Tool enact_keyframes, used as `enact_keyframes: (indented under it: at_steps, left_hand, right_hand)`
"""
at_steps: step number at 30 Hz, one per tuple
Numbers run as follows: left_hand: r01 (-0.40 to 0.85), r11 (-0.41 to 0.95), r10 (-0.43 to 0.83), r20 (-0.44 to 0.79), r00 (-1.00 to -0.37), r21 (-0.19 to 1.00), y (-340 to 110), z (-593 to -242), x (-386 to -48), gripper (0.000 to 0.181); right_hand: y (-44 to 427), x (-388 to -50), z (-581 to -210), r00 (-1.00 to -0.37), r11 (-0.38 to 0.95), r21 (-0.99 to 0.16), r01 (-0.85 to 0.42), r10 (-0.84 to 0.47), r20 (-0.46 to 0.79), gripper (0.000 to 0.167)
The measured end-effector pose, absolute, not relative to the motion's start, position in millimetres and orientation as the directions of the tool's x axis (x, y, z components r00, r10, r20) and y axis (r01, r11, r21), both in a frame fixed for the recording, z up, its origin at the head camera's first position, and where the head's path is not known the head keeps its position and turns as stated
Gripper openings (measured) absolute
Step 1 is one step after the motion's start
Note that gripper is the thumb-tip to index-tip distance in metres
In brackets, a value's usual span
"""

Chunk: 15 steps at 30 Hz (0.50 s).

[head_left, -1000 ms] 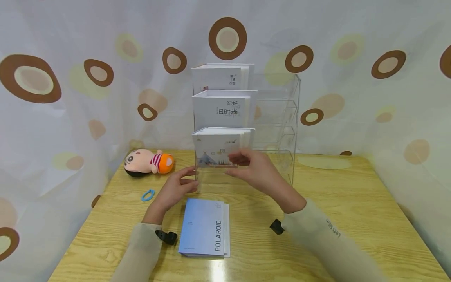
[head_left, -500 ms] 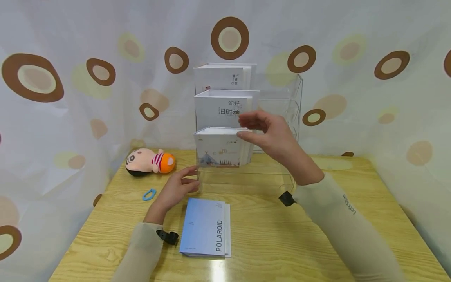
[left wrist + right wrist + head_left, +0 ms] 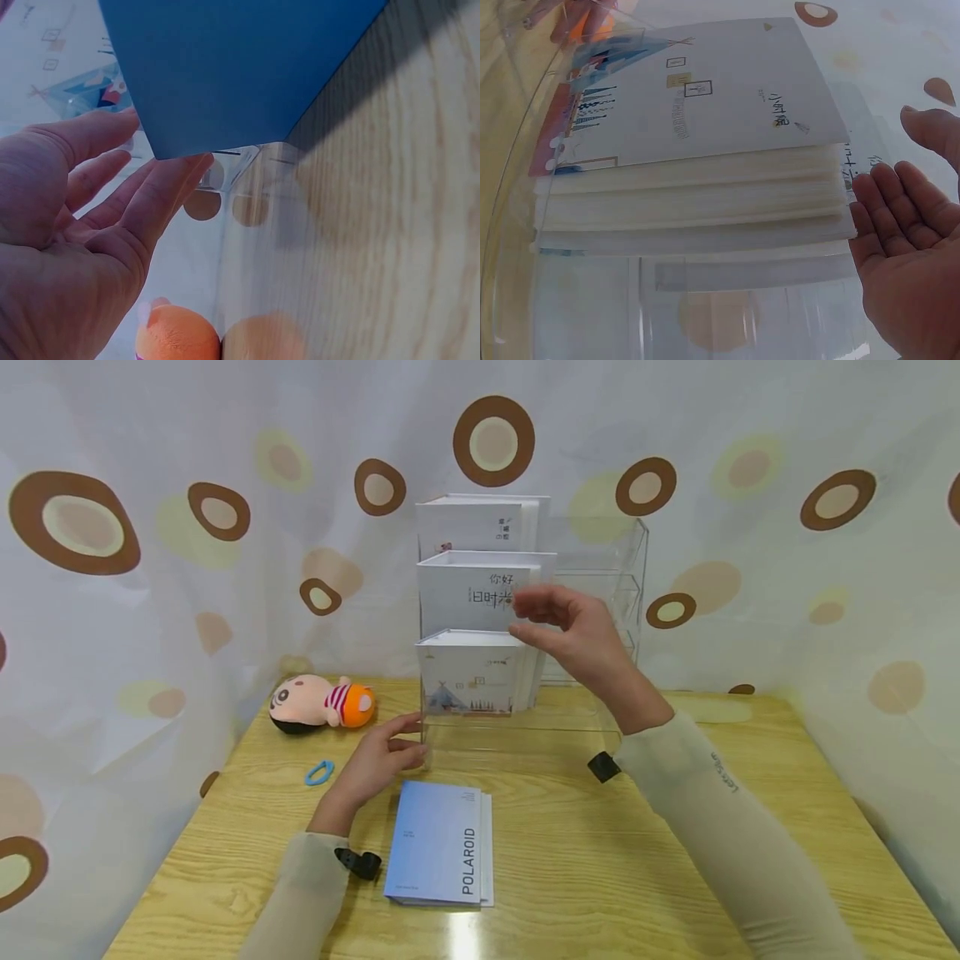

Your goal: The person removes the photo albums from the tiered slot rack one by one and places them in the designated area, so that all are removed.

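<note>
A clear acrylic rack [image 3: 525,742] stands on the table with three white photo albums in tiers on its left side. The lowest album [image 3: 465,672] shows a tent drawing; the middle album [image 3: 457,589] and top album [image 3: 472,522] sit above and behind. My left hand [image 3: 375,764] rests with extended fingers against the rack's lower left side. My right hand [image 3: 581,631] is beside the lowest album's upper right corner, fingers and thumb apart, nothing held. In the right wrist view its fingertips lie close to the page edges [image 3: 697,187]; contact is unclear.
A blue POLAROID album [image 3: 435,843] lies flat in front of the rack; its blue cover [image 3: 240,67] looms in the left wrist view. At left lie a plush doll [image 3: 318,703] and a blue ring-like item [image 3: 319,772]. A patterned curtain hangs behind.
My right hand has risen from the lowest album's front to its upper right corner, leaving the cover uncovered. My left hand stays at the rack's side.
</note>
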<state>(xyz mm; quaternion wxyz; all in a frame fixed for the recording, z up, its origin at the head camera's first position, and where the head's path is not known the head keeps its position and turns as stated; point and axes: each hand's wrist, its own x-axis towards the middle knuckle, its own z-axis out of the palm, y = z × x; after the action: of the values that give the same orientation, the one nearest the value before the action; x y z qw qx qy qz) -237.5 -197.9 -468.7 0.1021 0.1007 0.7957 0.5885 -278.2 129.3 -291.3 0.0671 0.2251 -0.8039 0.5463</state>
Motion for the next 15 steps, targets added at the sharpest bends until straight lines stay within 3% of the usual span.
enact_keyframes:
  at_steps: [15]
  left_hand:
    - [0.047,0.298,0.278,-0.040,-0.960,0.953,-197.7,-465.8,-235.8,0.065]
  right_hand:
    - [132.6,-292.8,-325.7,-0.920,0.215,-0.916,-0.338,-0.280,0.274,0.039]
